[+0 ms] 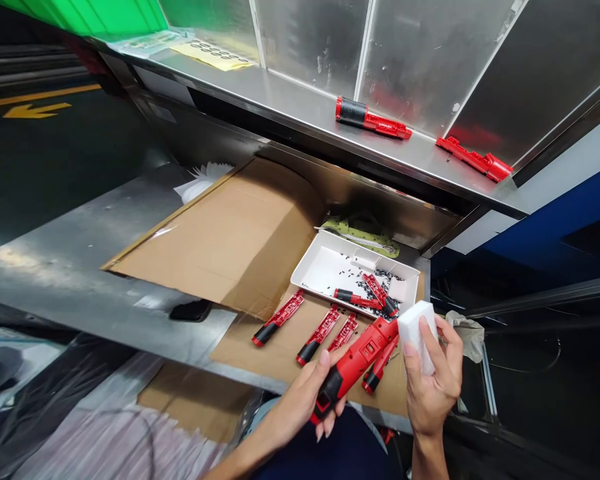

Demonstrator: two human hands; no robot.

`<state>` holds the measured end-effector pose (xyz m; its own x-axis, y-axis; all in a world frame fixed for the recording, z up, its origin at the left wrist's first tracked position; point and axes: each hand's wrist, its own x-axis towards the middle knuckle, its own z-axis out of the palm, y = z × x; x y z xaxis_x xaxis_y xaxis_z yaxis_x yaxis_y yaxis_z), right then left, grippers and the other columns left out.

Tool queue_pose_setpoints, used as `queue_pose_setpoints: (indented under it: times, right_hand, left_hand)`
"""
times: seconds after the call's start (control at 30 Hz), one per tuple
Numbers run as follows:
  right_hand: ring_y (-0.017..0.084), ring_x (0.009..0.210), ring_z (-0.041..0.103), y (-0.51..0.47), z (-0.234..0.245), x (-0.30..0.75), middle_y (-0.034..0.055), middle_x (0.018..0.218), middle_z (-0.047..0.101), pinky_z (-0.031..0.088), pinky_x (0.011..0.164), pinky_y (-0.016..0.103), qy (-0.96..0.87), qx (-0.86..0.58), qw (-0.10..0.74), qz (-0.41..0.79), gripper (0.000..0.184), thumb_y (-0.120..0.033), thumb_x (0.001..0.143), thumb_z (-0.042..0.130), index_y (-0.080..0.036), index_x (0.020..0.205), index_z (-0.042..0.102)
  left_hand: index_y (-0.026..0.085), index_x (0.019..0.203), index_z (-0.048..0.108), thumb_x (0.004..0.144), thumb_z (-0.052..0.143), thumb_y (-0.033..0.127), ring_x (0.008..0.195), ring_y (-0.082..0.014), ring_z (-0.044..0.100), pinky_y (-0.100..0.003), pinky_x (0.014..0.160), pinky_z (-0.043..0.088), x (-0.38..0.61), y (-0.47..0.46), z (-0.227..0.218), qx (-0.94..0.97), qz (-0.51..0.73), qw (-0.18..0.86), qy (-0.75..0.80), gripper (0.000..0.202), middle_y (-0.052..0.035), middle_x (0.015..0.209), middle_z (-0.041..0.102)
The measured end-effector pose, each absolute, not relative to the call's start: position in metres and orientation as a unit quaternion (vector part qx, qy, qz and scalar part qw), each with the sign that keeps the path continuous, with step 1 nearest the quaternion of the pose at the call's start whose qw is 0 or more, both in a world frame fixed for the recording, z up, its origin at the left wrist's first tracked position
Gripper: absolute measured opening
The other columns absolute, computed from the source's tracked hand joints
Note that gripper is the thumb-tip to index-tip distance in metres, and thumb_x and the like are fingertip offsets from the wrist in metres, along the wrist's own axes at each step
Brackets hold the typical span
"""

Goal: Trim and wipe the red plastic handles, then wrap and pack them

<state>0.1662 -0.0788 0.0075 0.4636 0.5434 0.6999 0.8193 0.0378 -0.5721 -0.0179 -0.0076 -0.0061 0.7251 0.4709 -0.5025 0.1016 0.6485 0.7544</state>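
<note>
- Left hand (300, 408): fingers curl narrowly around a red plastic tool housing (356, 365) with a black grip end, hiding part of it.
- Right hand (431, 383): grips a white melamine sponge (417, 337) between thumb and fingers, at the housing's upper end; whether they touch is hard to tell.
- Below the hands: more red housing halves (279, 319) lie on a cardboard sheet (260, 347).
- Beyond them: a white plastic tray (305, 275) holds black small parts (375, 283), too small to identify.
- Above: two red housing pieces (373, 119) sit on a steel shelf (300, 97).
</note>
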Motion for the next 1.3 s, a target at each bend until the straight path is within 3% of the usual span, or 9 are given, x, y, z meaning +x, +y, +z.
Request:
queue_pose_setpoints:
  times: [0.27, 0.4, 0.47, 0.57, 0.63, 0.77, 0.93, 1.07, 1.3]
  right_hand:
    - [0.029, 0.113, 0.055, -0.066, 0.018, 0.165, 0.0128, 0.128, 0.053, 0.051, 0.089, 0.05, -0.572, -0.675, 0.436, -0.165, 0.044, -0.019, 0.089, 0.067, -0.028, 0.132, 0.061]
    - [0.028, 0.115, 0.055, -0.064, 0.012, 0.175, 0.013, 0.128, 0.055, 0.052, 0.09, 0.048, -0.604, -0.674, 0.406, -0.125, 0.037, -0.023, 0.09, 0.066, -0.025, 0.127, 0.065]
    - [0.028, 0.112, 0.057, -0.066, 0.004, 0.188, 0.0138, 0.125, 0.057, 0.051, 0.092, 0.049, -0.566, -0.706, 0.407, -0.128, 0.033, -0.028, 0.092, 0.065, -0.023, 0.124, 0.068]
    - [0.028, 0.109, 0.059, -0.073, -0.011, 0.207, 0.0149, 0.122, 0.059, 0.05, 0.093, 0.05, -0.495, -0.746, 0.426, -0.127, 0.034, -0.035, 0.092, 0.064, -0.02, 0.121, 0.07]
    - [0.028, 0.109, 0.059, -0.077, -0.019, 0.211, 0.0147, 0.122, 0.06, 0.05, 0.093, 0.049, -0.486, -0.752, 0.437, -0.091, 0.035, -0.038, 0.092, 0.064, -0.019, 0.12, 0.07]
    - [0.028, 0.11, 0.06, -0.083, -0.028, 0.203, 0.0138, 0.122, 0.06, 0.049, 0.094, 0.048, -0.49, -0.752, 0.439, -0.043, 0.036, -0.041, 0.092, 0.062, -0.019, 0.119, 0.071]
    - [0.028, 0.11, 0.06, -0.086, -0.032, 0.199, 0.0139, 0.122, 0.059, 0.048, 0.096, 0.05, -0.487, -0.756, 0.437, -0.035, 0.037, -0.042, 0.091, 0.063, -0.019, 0.119, 0.071]
    - [0.028, 0.109, 0.06, -0.086, -0.035, 0.197, 0.0136, 0.121, 0.06, 0.048, 0.095, 0.05, -0.494, -0.75, 0.439, -0.032, 0.037, -0.042, 0.091, 0.063, -0.019, 0.119, 0.071]
    - [0.029, 0.111, 0.06, -0.086, -0.032, 0.195, 0.0132, 0.124, 0.059, 0.048, 0.095, 0.052, -0.512, -0.737, 0.441, -0.024, 0.037, -0.043, 0.091, 0.063, -0.021, 0.12, 0.07]
  left_hand:
    - [0.012, 0.152, 0.036, 0.075, 0.033, 0.09, 0.044, -0.0131, 0.055, -0.022, 0.041, 0.044, -0.014, -0.013, -0.006, 0.462, 0.129, 0.793, 0.377, 0.11, 0.0013, 0.06, 0.056]
    - [0.015, 0.15, 0.041, 0.084, 0.032, 0.082, 0.049, -0.0142, 0.054, -0.025, 0.046, 0.045, -0.022, -0.008, -0.017, 0.511, 0.146, 0.754, 0.386, 0.095, -0.0012, 0.067, 0.059]
    - [0.019, 0.146, 0.049, 0.091, 0.032, 0.071, 0.06, -0.0175, 0.058, -0.029, 0.06, 0.051, -0.032, 0.002, -0.03, 0.577, 0.178, 0.677, 0.421, 0.078, -0.0047, 0.077, 0.067]
    - [0.026, 0.143, 0.054, 0.098, 0.035, 0.051, 0.09, -0.0262, 0.066, -0.035, 0.085, 0.05, -0.048, 0.021, -0.063, 0.672, 0.178, 0.483, 0.533, 0.055, -0.0086, 0.105, 0.073]
    - [0.028, 0.147, 0.048, 0.099, 0.032, 0.04, 0.098, -0.0304, 0.067, -0.039, 0.085, 0.05, -0.054, 0.03, -0.088, 0.712, 0.093, 0.358, 0.597, 0.052, -0.0106, 0.118, 0.07]
    - [0.016, 0.152, 0.037, 0.1, 0.032, 0.033, 0.1, -0.0328, 0.066, -0.044, 0.086, 0.05, -0.053, 0.03, -0.126, 0.746, -0.007, 0.248, 0.618, 0.055, -0.0162, 0.115, 0.069]
    - [0.007, 0.146, 0.043, 0.1, 0.034, 0.037, 0.115, -0.034, 0.055, -0.049, 0.101, 0.04, -0.062, 0.032, -0.145, 0.732, 0.093, 0.172, 0.653, 0.056, -0.0207, 0.124, 0.062]
    - [0.003, 0.141, 0.047, 0.097, 0.039, 0.038, 0.12, -0.0386, 0.05, -0.053, 0.102, 0.038, -0.079, 0.047, -0.16, 0.698, 0.131, 0.166, 0.684, 0.057, -0.0264, 0.13, 0.056]
    - [0.006, 0.141, 0.047, 0.097, 0.031, 0.039, 0.117, -0.0361, 0.054, -0.055, 0.106, 0.035, -0.088, 0.059, -0.16, 0.656, 0.182, 0.312, 0.663, 0.057, -0.0236, 0.122, 0.062]
